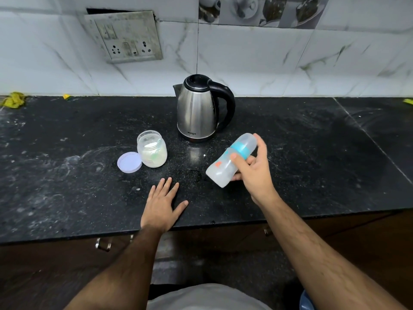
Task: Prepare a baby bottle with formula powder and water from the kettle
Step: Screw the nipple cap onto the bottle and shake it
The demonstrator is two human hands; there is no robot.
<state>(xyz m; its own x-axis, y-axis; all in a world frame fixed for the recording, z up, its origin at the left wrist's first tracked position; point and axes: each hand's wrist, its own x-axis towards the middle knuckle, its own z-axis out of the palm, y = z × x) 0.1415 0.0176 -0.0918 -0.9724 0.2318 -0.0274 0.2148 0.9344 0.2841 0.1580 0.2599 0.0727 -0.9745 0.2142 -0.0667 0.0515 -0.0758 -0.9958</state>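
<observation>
Two hands in view. Right hand grips the baby bottle around its mid-body, thumb on the front, fingers curled behind. Bottle is off the table, tilted, capped end up toward the kettle, base down-left. Left hand lies flat on the table, fingers spread, holding nothing.

Formula jar stands open left of the kettle, white powder inside; its lid lies touching or just beside it, can't tell which.

Handling, my read:
- Bottle: translucent plastic, looks light, fairly stiff. Smooth wall could slip if wet. Mid-body grip below the teal collar is right; collar is where to twist it open.
- Contents: can't tell whether water or powder is in it yet, wall looks cloudy.
- Jar: looks like glass, so fragile. Take it around the body.
- Kettle: steel shell may be hot, heavy if full. Take it by the black handle only; lid looks closed.
</observation>
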